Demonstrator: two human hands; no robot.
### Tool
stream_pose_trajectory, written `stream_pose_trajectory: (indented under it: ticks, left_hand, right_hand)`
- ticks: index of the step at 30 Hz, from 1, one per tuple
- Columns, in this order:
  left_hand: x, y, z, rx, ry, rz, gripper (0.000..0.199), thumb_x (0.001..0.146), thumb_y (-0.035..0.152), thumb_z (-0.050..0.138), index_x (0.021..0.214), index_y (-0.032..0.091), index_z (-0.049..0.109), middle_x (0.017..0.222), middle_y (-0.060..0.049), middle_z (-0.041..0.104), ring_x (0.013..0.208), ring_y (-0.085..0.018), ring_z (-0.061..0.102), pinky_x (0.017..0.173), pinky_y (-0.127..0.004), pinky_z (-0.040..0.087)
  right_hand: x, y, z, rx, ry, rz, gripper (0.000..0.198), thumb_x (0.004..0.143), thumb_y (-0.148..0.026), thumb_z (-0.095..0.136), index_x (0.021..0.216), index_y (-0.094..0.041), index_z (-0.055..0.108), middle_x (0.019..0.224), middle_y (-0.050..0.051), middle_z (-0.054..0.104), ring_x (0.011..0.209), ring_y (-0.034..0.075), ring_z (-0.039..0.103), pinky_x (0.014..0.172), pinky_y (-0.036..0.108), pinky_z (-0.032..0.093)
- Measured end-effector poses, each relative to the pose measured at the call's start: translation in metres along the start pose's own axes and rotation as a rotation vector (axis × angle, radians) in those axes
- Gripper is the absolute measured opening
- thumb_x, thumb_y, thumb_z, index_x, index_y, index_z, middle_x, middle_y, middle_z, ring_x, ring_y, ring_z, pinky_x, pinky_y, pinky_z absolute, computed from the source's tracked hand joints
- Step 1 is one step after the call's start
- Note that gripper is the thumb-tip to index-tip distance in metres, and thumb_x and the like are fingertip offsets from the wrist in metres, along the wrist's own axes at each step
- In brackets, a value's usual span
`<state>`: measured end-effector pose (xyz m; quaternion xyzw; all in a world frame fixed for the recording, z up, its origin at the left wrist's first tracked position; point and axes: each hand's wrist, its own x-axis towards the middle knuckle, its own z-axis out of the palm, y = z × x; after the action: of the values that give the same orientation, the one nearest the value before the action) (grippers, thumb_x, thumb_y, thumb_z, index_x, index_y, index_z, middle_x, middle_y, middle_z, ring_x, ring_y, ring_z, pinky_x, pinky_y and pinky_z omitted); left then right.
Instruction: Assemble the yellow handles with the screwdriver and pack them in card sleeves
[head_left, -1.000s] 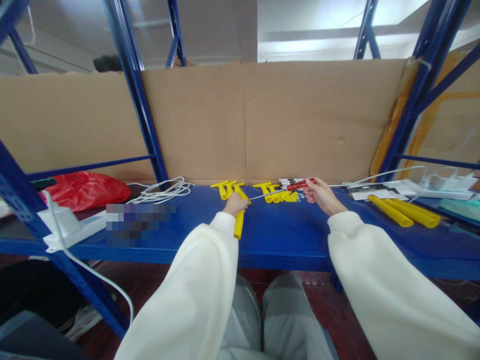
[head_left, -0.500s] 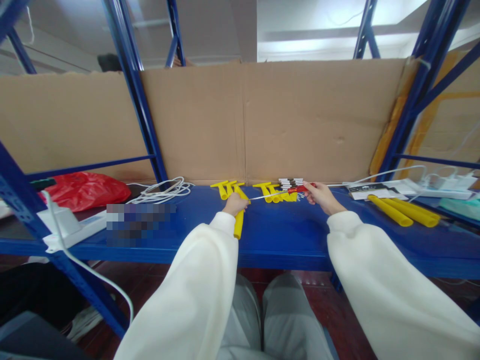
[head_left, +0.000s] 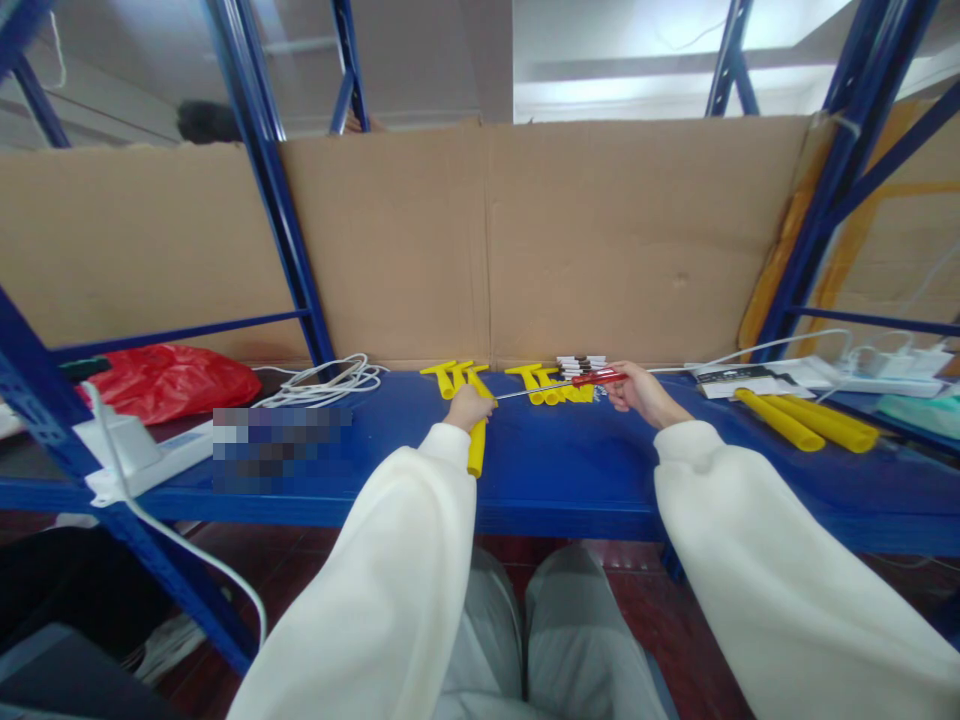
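Note:
My left hand (head_left: 470, 408) is closed around a yellow T-shaped plastic piece (head_left: 476, 450), whose tubular end points toward me. In my right hand (head_left: 636, 392) is a screwdriver (head_left: 598, 378) with a red handle. Its long metal shaft runs leftward, and the tip meets the yellow piece at my left fingers; the exact contact is hidden. Behind my left hand lie several yellow T-shaped pieces (head_left: 445, 380). More yellow T-shaped pieces (head_left: 534, 385) and small flat yellow parts (head_left: 577, 394) rest behind the screwdriver's shaft.
White-and-black sticks (head_left: 581, 364) are stacked by the cardboard wall (head_left: 600, 240). Yellow tubes (head_left: 787, 424) lie at right, near power strips and cables. A coiled white cable (head_left: 330, 380), a red plastic bag (head_left: 172, 382) and a power strip (head_left: 161, 460) are at left. Blue posts frame the shelf.
My right fingers have shifted slightly on the screwdriver's handle, further toward its end. My left hand and the yellow piece have hardly moved. A dark shape behind the cardboard at upper left has grown larger.

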<state>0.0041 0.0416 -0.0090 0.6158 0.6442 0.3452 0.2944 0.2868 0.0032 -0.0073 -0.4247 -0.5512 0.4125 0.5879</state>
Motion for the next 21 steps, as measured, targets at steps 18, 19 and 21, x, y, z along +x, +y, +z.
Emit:
stream_pose_trajectory:
  ticks: [18, 19, 21]
  left_hand:
    - [-0.0011, 0.0007, 0.0005, 0.001, -0.01, 0.012, 0.021, 0.076, 0.003, 0.066, 0.06, 0.014, 0.059, 0.05, 0.0, 0.056, 0.053, -0.014, 0.062, 0.059, -0.023, 0.052]
    - [-0.001, 0.0005, 0.0006, 0.003, -0.011, 0.009, 0.02, 0.077, 0.003, 0.065, 0.061, 0.013, 0.06, 0.05, 0.0, 0.056, 0.053, -0.014, 0.062, 0.06, -0.023, 0.052]
    - [-0.0004, 0.0003, 0.0009, 0.011, -0.016, 0.006, 0.018, 0.077, 0.004, 0.065, 0.062, 0.013, 0.061, 0.05, 0.0, 0.056, 0.054, -0.014, 0.062, 0.06, -0.023, 0.052]
  right_hand:
    - [-0.003, -0.0002, 0.0042, -0.101, 0.225, -0.135, 0.049, 0.066, -0.063, 0.082, 0.071, -0.021, 0.056, 0.045, -0.006, 0.047, 0.036, 0.006, 0.037, 0.031, 0.019, 0.027]
    - [-0.0033, -0.0005, 0.0047, -0.097, 0.226, -0.129, 0.05, 0.065, -0.063, 0.082, 0.072, -0.021, 0.056, 0.043, -0.007, 0.045, 0.035, 0.006, 0.035, 0.031, 0.019, 0.026]
    - [-0.0038, -0.0007, 0.0054, -0.095, 0.217, -0.112, 0.05, 0.066, -0.065, 0.08, 0.073, -0.021, 0.056, 0.04, -0.009, 0.042, 0.034, 0.005, 0.032, 0.031, 0.018, 0.023]
